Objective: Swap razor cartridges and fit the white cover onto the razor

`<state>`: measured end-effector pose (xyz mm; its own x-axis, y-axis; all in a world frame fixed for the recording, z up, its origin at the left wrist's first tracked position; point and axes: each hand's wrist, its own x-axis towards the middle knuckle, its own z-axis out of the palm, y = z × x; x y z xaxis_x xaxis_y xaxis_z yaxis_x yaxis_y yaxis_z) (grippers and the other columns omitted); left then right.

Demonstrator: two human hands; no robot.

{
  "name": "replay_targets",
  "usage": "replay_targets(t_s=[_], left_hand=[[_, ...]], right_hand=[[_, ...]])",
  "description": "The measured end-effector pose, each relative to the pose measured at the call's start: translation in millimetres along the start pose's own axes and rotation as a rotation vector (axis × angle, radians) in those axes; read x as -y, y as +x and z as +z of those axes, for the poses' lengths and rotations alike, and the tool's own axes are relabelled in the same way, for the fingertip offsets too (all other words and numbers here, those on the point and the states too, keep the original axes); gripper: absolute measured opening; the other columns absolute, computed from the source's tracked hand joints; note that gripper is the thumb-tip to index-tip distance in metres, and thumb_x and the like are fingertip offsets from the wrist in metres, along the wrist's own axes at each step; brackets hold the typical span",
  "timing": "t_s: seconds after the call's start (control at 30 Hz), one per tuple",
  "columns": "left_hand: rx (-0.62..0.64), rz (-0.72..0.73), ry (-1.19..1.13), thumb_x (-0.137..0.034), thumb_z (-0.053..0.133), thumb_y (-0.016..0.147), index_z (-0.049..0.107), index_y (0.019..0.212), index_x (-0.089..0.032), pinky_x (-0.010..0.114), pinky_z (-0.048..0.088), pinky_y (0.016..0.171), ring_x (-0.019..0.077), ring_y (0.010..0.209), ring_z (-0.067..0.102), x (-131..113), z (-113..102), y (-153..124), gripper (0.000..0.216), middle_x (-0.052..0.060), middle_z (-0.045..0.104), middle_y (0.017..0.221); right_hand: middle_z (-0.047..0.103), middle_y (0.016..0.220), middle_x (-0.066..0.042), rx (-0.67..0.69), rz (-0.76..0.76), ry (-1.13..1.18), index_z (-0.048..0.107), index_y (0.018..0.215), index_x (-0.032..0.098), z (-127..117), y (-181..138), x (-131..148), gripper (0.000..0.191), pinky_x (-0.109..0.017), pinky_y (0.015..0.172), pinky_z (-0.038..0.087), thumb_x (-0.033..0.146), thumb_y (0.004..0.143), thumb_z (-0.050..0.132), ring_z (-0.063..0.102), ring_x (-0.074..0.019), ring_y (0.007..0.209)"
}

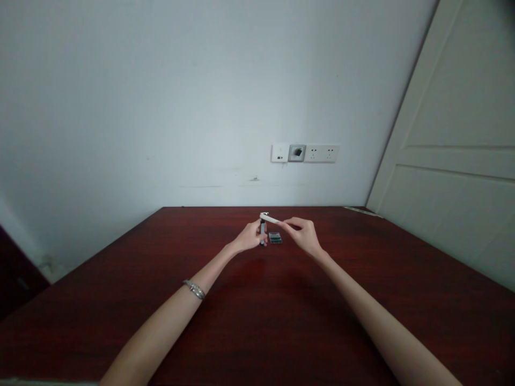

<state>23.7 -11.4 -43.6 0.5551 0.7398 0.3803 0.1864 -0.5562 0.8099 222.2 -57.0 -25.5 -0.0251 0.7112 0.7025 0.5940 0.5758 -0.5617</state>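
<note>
My left hand [250, 236] is closed around a slim grey and black handle-shaped object [263, 235], held upright above the table. My right hand [303, 234] pinches the near end of a white stick-like piece [270, 219]. That white piece slants up to the left, and its far end overlaps the top of the grey and black object; whether the two are joined I cannot tell. Just right of my left fingers lies a small flat clear case [276, 237] with dark contents, too small to make out.
The dark red wooden table [225, 332] runs back to a white wall [201, 96]. Wall sockets [321, 154] sit above its back edge. A pale panelled door [454, 155] stands along the right, and a thin strip [362, 212] lies at the back right corner.
</note>
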Motion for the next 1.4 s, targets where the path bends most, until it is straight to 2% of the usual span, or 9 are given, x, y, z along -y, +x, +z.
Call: replay_targets(t_s=[0.17, 0.43, 0.57, 0.7, 0.9, 1.2, 1.4], left_hand=[[0.103, -0.023, -0.101, -0.015, 0.054, 0.076, 0.04, 0.082, -0.015, 0.023, 0.048, 0.051, 0.0124, 0.054, 0.062, 1, 2, -1, 0.016, 0.0, 0.06, 0.064], [0.141, -0.102, -0.203, -0.019, 0.058, 0.075, 0.038, 0.082, -0.015, 0.024, 0.049, 0.05, 0.0149, 0.055, 0.064, -3, 1, -2, 0.021, 0.001, 0.061, 0.063], [0.179, -0.12, -0.231, -0.019, 0.057, 0.075, 0.038, 0.083, -0.015, 0.021, 0.048, 0.048, 0.015, 0.057, 0.065, -8, 0, -2, 0.021, 0.002, 0.062, 0.064], [0.183, -0.141, -0.241, -0.018, 0.057, 0.075, 0.037, 0.082, -0.016, 0.022, 0.049, 0.048, 0.0155, 0.057, 0.065, -7, -1, -2, 0.021, 0.002, 0.062, 0.064], [0.205, -0.153, -0.222, -0.016, 0.057, 0.073, 0.04, 0.081, -0.015, 0.02, 0.046, 0.046, 0.0145, 0.055, 0.064, -10, 1, -4, 0.019, 0.002, 0.061, 0.063], [0.205, -0.153, -0.205, -0.021, 0.059, 0.073, 0.039, 0.081, -0.015, 0.019, 0.044, 0.045, 0.0149, 0.055, 0.064, -7, -4, -2, 0.021, 0.003, 0.062, 0.064], [0.22, -0.159, -0.183, -0.02, 0.058, 0.072, 0.039, 0.078, -0.016, 0.019, 0.043, 0.045, 0.0143, 0.053, 0.063, -13, -1, -3, 0.021, 0.002, 0.061, 0.06]], right_hand=[[0.07, 0.075, -0.006, -0.044, 0.021, -0.044, 0.072, 0.075, 0.02, -1, -1, -8, 0.036, -0.026, 0.06, 0.043, 0.052, 0.075, 0.056, 0.062, -0.0187, 0.066], [0.069, 0.074, -0.007, -0.028, -0.008, -0.068, 0.072, 0.075, 0.02, 0, -1, -4, 0.038, -0.026, 0.061, 0.043, 0.054, 0.076, 0.054, 0.061, -0.0181, 0.065], [0.07, 0.076, -0.007, -0.073, 0.024, -0.064, 0.072, 0.075, 0.02, -3, 0, -12, 0.039, -0.027, 0.061, 0.044, 0.055, 0.075, 0.054, 0.061, -0.0191, 0.067], [0.07, 0.076, -0.007, -0.082, 0.025, -0.063, 0.072, 0.074, 0.019, -6, -1, -20, 0.039, -0.027, 0.061, 0.044, 0.054, 0.075, 0.054, 0.062, -0.019, 0.066], [0.07, 0.075, -0.006, -0.043, 0.001, -0.067, 0.072, 0.075, 0.021, 0, -1, -9, 0.036, -0.026, 0.061, 0.044, 0.052, 0.076, 0.055, 0.062, -0.018, 0.066], [0.07, 0.075, -0.007, -0.086, 0.023, -0.031, 0.072, 0.073, 0.02, -6, 0, -20, 0.037, -0.027, 0.061, 0.045, 0.053, 0.075, 0.055, 0.062, -0.0198, 0.066], [0.07, 0.075, -0.006, -0.016, 0.009, -0.017, 0.071, 0.074, 0.02, -1, -1, -9, 0.035, -0.026, 0.061, 0.044, 0.051, 0.077, 0.054, 0.062, -0.0184, 0.065]])
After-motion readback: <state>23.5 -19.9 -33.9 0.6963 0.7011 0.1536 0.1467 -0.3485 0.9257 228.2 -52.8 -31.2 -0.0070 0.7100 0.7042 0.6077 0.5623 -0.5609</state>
